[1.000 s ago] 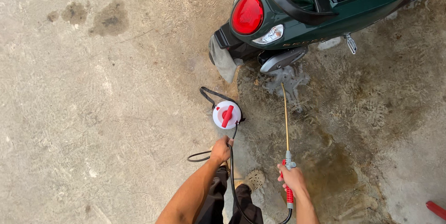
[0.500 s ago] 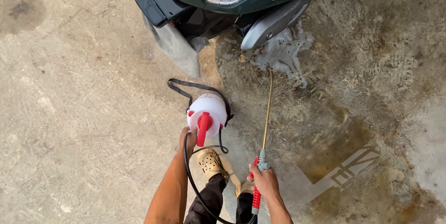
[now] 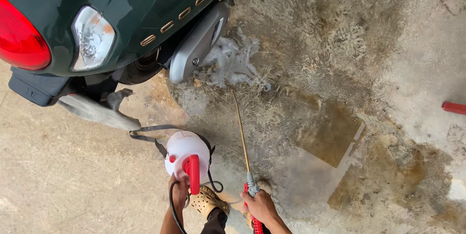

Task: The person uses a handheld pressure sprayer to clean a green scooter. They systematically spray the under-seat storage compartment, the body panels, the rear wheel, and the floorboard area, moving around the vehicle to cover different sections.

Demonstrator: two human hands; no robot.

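Note:
My left hand [image 3: 178, 192] grips the white pressure sprayer tank [image 3: 183, 150] by its red pump handle [image 3: 193, 172], holding it just above the concrete beside my foot. A black strap and a black hose hang from the tank. My right hand [image 3: 260, 206] is closed on the red grip of the spray wand [image 3: 241, 130], whose thin brass tube points up toward the foam patch [image 3: 234, 63] under the dark green scooter [image 3: 121, 25]. The scooter's grey exhaust [image 3: 199, 42] sits just above the foam.
Wet, stained concrete [image 3: 340, 132] spreads to the right of the wand; drier concrete lies to the left. A red object [image 3: 454, 108] pokes in at the right edge. My tan shoe [image 3: 208, 201] stands between my hands. The scooter's mudflap [image 3: 99, 111] hangs low at left.
The view has closed in on the scooter's rear and shifted right. My left hand has carried the sprayer tank along with me, and the wand now points nearer the foam under the exhaust.

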